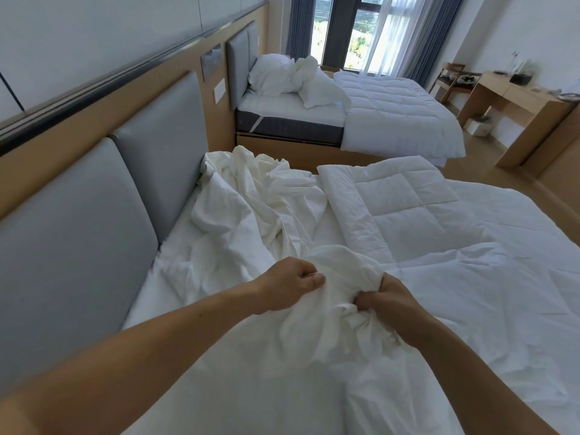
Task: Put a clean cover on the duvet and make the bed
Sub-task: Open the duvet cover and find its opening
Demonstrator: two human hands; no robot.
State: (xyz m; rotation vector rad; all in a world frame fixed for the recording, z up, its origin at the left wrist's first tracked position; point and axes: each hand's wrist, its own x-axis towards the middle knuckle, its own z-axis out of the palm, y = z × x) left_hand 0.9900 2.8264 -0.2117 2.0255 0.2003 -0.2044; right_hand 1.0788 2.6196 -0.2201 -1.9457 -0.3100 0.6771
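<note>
A crumpled white duvet cover (251,202) lies across the head end of the near bed (157,296), reaching down to my hands. A quilted white duvet (423,221) covers the right part of the bed, its top edge folded back. My left hand (288,282) grips a bunch of the cover's fabric, fingers curled. Close beside it, my right hand (386,301) grips another gathered bunch of the same cover. Both hands hold the cloth just above the bed's near middle.
A grey padded headboard (94,221) runs along the left. A second bed (361,114) with pillows and a quilted duvet stands beyond a narrow gap. A wooden desk (527,102) and a small bin (478,125) stand at the right, a curtained window at the far end.
</note>
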